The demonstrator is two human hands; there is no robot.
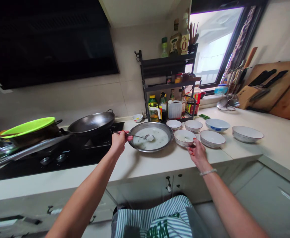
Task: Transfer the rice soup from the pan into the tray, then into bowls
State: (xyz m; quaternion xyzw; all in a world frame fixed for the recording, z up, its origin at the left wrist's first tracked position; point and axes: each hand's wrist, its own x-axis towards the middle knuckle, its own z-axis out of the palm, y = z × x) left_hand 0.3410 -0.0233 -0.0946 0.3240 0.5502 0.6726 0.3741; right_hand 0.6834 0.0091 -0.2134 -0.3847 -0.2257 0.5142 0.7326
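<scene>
My left hand (pixel 119 142) is closed round the handle of a metal ladle (pixel 149 137). The ladle's bowl is over or in the cloudy white soup (pixel 157 141), which has green bits in it. That soup fills much of a wide steel basin (pixel 152 151) on the counter. To the basin's right, my right hand (pixel 198 152) grips the near right rim of a small white bowl (pixel 182 142) with pale liquid inside. Around it are several more bowls: two white ones (pixel 174 124) (pixel 193 126) behind, another white bowl (pixel 212 138) to the right.
A blue-patterned bowl (pixel 217 125) and an oval white bowl (pixel 247 134) stand farther right. At left, a wok (pixel 91 122) and a green colander (pixel 31 126) sit on the black stove (pixel 78 153). Behind rises a black condiment rack (pixel 168 61). A knife block (pixel 249 96) is at right.
</scene>
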